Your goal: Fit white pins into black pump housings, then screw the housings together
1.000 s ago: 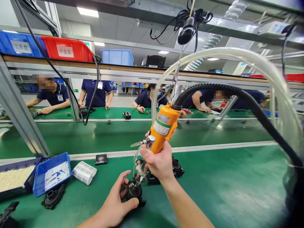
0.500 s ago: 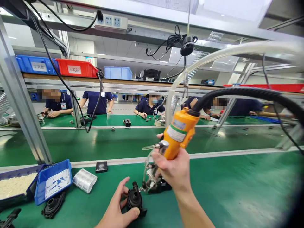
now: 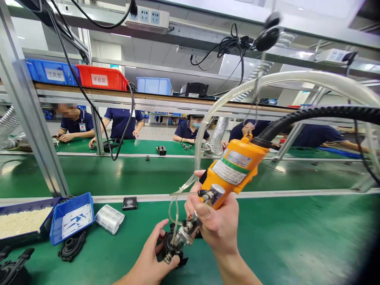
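Note:
My right hand (image 3: 218, 219) is wrapped round an orange electric screwdriver (image 3: 234, 168), tilted with its metal nose pointing down to the left. A thick black cable leaves its top, and thin clear tubes run to the nose. My left hand (image 3: 151, 253) grips a black pump housing (image 3: 168, 249) on the green bench, fingers on its far side and thumb near. The screwdriver's nose is over the housing and hides part of it; I cannot tell whether the tip touches it. Part of another black object shows behind my right hand.
At the left are a blue tray (image 3: 55, 227) with paper and blue strips, a dark bin (image 3: 18, 235) of pale pieces, a clear plastic roll (image 3: 109, 219) and black housings (image 3: 72, 246). A small black block (image 3: 130, 203) lies by the rail. Co-workers (image 3: 190, 128) sit across the line.
My right hand has brought the screwdriver's nose left and down, from beside the pump housing to over it. The left hand keeps its grip. The view has shifted slightly.

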Available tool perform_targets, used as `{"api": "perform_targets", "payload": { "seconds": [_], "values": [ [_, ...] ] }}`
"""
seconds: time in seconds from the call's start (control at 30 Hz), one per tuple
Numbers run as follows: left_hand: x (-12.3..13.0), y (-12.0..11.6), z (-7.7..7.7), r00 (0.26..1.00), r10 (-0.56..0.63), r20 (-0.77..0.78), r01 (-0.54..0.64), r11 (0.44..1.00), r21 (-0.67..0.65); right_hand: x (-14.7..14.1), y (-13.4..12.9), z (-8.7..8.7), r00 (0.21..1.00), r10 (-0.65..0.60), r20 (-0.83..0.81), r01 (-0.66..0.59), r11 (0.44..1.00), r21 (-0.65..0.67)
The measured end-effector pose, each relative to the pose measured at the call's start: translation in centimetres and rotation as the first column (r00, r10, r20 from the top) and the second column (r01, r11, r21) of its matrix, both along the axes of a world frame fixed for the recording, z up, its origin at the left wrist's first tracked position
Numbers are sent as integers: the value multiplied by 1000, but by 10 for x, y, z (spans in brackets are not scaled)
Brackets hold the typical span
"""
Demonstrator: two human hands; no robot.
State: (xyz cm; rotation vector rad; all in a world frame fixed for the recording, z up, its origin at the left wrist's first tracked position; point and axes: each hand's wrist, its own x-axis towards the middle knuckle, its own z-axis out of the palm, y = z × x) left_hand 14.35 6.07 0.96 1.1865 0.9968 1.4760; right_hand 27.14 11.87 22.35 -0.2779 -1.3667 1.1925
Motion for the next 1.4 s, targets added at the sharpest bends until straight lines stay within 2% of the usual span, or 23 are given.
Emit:
{"api": "perform_targets", "payload": {
  "seconds": [0.13, 0.23, 0.6, 0.87, 1.0, 1.17, 1.27, 1.4],
  "values": [
    [-1, -4, 19, 999, -25, -28, 26, 999, 30, -8, 5, -5, 1000, 14, -14, -14, 1000, -15],
    [-1, -4, 27, 999, -31, -31, 33, 998, 46, -8, 8, -8, 1000, 5, 17, -5, 1000, -30],
    [-1, -4, 25, 999, -19, -32, 20, 999, 42, -9, 6, -6, 1000, 10, 12, -10, 999, -32],
    [-5, -9, 33, 996, -82, -39, 85, 991, 100, -26, -6, -19, 997, 64, 37, -64, 998, -2],
    [-4, -9, 35, 998, -40, -54, 47, 991, 126, -30, -13, -14, 996, 26, 80, -28, 999, 27],
    [-5, -9, 44, 996, -13, -86, 21, 996, 88, -35, -11, -13, 989, -41, 143, 41, 999, 4],
    [-7, -7, 40, 996, -9, -86, 15, 997, 70, -35, -6, -16, 987, -59, 151, 61, 998, -6],
    [-6, -2, 17, 995, -34, -98, 38, 998, 44, -20, 2, -10, 999, 15, 37, -12, 998, -61]
  ]
}}
